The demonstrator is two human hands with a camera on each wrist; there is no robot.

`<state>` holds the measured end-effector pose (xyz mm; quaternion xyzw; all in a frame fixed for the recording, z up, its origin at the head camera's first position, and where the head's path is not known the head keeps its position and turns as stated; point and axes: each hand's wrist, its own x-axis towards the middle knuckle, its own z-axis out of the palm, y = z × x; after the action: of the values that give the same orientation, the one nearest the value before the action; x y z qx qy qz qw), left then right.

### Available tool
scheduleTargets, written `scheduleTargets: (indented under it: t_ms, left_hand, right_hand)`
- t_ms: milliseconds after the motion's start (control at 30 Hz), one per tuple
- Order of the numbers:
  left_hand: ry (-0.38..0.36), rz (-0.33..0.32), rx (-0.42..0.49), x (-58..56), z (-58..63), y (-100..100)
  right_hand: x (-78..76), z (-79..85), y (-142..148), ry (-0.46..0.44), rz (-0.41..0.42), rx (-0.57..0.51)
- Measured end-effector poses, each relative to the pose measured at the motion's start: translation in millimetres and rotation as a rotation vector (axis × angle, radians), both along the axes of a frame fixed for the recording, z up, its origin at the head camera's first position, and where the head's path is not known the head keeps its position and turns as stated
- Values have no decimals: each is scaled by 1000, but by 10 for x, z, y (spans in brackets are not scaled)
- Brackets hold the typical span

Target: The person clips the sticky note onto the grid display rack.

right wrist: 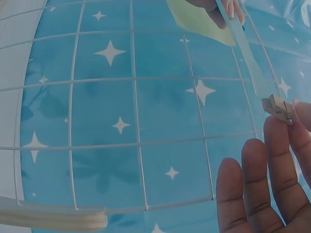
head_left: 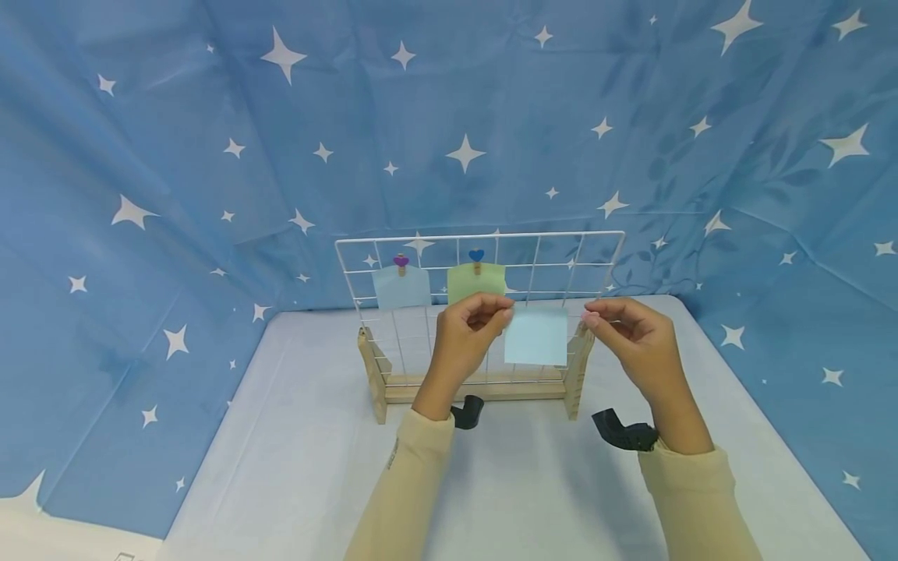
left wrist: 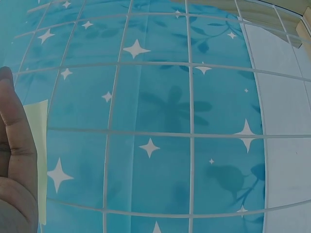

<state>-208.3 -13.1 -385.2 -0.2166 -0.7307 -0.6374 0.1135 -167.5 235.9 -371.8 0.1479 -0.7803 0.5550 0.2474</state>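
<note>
My left hand (head_left: 471, 331) pinches a light blue paper square (head_left: 536, 336) by its left edge, in front of the white wire grid (head_left: 537, 265). In the right wrist view that paper shows nearly edge-on. To its right, my right hand (head_left: 634, 336) pinches a small wooden clothespin (right wrist: 278, 108) between thumb and index finger; a pink bit (head_left: 589, 317) shows at those fingertips in the head view. The clothespin's tip is close to the paper's edge; whether they touch I cannot tell. A green paper (head_left: 475, 280) hangs behind my left hand, partly hidden by it.
A purple-heart clothespin (head_left: 401, 263) holds a pale blue paper (head_left: 402, 288) on the grid, and a blue-heart clothespin (head_left: 477, 259) holds the green one. Wooden feet (head_left: 575, 378) support the grid on a white table (head_left: 295, 452). A starry blue cloth (head_left: 463, 93) hangs behind.
</note>
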Motion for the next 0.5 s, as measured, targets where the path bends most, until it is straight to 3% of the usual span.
scheduleTargets:
  t_ms: [300, 500]
  left_hand:
    - [0, -12, 0, -39, 30, 31]
    - [19, -3, -3, -63, 46, 56]
  right_hand:
    - [-55, 57, 31, -17, -24, 26]
    - [-90, 87, 66, -1, 3, 37]
